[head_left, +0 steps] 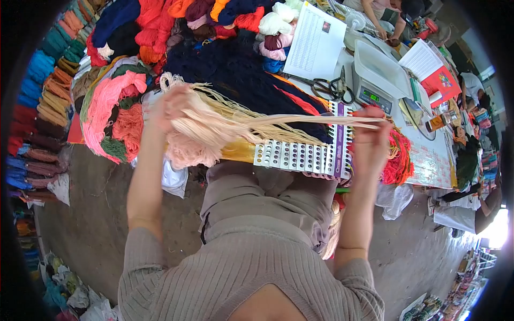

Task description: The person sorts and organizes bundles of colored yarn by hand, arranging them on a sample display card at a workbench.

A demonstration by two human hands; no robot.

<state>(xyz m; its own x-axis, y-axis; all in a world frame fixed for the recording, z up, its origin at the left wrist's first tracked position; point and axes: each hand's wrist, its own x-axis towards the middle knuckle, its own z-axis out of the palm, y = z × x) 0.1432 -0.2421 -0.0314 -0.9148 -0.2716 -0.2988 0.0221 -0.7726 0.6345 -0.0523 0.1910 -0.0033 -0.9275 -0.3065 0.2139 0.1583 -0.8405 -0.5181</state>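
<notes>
A pale peach skein of yarn (206, 123) stretches between my two hands above the table's near edge. My left hand (174, 109) is closed around its thick, loose end. Pinched in my right hand (370, 139) are a few thin strands drawn out taut from that skein. Beneath them lies a white thread card (292, 155) with rows of round holes and a purple strip. Cream and olive strands run over dark navy yarn (225, 69) behind the skein. Pink yarn (187, 150) hangs just below my left hand.
Scissors (334, 88), a printed sheet (316, 43) and a digital scale with a clear tray (375, 80) sit at the back right. Coral skeins (115, 96) lie left; red yarn (399, 155) hangs right. Another person's arm (372, 16) shows at the far side.
</notes>
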